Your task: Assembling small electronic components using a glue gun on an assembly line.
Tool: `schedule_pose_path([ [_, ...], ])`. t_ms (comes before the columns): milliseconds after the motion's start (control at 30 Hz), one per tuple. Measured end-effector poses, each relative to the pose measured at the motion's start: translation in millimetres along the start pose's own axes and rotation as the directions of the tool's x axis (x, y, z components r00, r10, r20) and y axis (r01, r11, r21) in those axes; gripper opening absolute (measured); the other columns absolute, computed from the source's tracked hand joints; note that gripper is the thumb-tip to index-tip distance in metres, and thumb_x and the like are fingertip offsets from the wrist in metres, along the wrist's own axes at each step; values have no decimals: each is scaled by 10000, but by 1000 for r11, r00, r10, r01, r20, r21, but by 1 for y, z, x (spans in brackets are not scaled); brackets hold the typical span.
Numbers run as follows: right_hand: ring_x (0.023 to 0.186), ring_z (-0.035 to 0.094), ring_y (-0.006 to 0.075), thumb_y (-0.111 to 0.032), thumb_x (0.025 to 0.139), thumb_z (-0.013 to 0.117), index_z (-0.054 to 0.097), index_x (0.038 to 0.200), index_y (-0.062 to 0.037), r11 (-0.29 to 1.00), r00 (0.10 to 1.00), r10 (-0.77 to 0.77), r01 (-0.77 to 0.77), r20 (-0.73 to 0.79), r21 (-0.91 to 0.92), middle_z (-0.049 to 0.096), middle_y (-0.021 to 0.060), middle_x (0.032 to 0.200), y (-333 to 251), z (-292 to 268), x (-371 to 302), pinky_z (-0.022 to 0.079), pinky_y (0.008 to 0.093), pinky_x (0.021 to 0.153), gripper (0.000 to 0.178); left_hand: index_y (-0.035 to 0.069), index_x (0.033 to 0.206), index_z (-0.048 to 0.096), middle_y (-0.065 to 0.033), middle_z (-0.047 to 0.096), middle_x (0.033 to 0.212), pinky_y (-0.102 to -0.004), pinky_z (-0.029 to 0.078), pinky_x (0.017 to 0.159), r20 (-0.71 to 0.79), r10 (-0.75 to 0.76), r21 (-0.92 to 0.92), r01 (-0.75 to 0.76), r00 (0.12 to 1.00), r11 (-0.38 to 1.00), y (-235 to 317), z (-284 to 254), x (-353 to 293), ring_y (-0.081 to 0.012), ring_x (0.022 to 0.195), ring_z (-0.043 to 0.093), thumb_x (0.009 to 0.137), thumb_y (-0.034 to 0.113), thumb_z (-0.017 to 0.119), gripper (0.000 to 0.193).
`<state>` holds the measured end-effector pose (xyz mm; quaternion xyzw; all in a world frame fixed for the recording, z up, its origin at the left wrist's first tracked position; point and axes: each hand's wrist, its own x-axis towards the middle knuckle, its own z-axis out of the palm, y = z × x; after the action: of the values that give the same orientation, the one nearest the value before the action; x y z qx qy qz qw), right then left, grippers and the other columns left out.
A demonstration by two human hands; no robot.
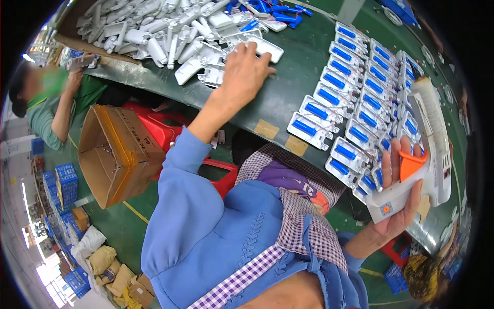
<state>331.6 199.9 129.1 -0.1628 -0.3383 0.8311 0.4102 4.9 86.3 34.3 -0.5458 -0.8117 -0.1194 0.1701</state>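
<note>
A dark green table (306,59) carries a heap of white plastic casings (156,51), loose blue cylinders (285,9) beside it, columns of white units (328,96) fitted with blue cylinders, and 2 tan patches (266,129) at its near edge.

Dark printed characters line the side of an open, brown cardboard box (143,135), too small and slanted to read. Pale, letter-like markings cross a purple printed cloth (288,177) at the wearer's lap, partly lost in folds. A square, bluish sticker (386,208) with an orange centre marks the handle of a white, pistol-shaped plastic tool (439,149); small dark marks on its body are illegible.
</note>
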Motion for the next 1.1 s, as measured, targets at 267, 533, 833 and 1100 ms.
schedule_pose_path([
  [267, 1374, 233, 436, -209, 985, 417, 134, 1454, 9, 997, 998, 50, -48, 24, -68, 213, 309, 1469, -3, -5, -4, 293, 540, 1109, 590, 28, 827, 602, -110, 575, 968, -374, 479, 769, -154, 108, -217, -140, 982, 966, 10, 0, -18, -280, 929, 547, 786, 233, 715, 238],
  [533, 1345, 296, 438, -195, 971, 446, 163, 1440, 26, 994, 996, 94, -94, 6, -61, 280, 313, 1435, 5, 1, 3, 331, 543, 1090, 591, 16, 960, 595, -90, 579, 1079, -366, 517, 854, -119, 335, -408, -353, 935, 842, -16, -7, -19, -276, 1016, 573, 703, -104, 552, 286],
  [833, 1333, 324, 428, -179, 966, 451, 183, 1431, 33, 989, 992, 128, -126, 17, -74, 300, 309, 1424, 9, 6, 4, 363, 529, 1076, 577, -12, 1007, 602, -119, 581, 1020, -366, 512, 804, -355, 205, -487, -367, 912, 793, 20, -8, 3, -298, 966, 584, 676, -115, 565, 349],
  [1100, 1319, 354, 422, -203, 959, 477, 201, 1428, 32, 981, 993, 109, -115, -45, -158, 342, 301, 1401, 7, 9, 1, 396, 515, 1053, 592, 24, 972, 607, -99, 595, 906, -346, 507, 715, -334, 166, -422, -304, 928, 854, 50, 14, 11, -261, 860, 603, 802, 101, 656, 194],
])
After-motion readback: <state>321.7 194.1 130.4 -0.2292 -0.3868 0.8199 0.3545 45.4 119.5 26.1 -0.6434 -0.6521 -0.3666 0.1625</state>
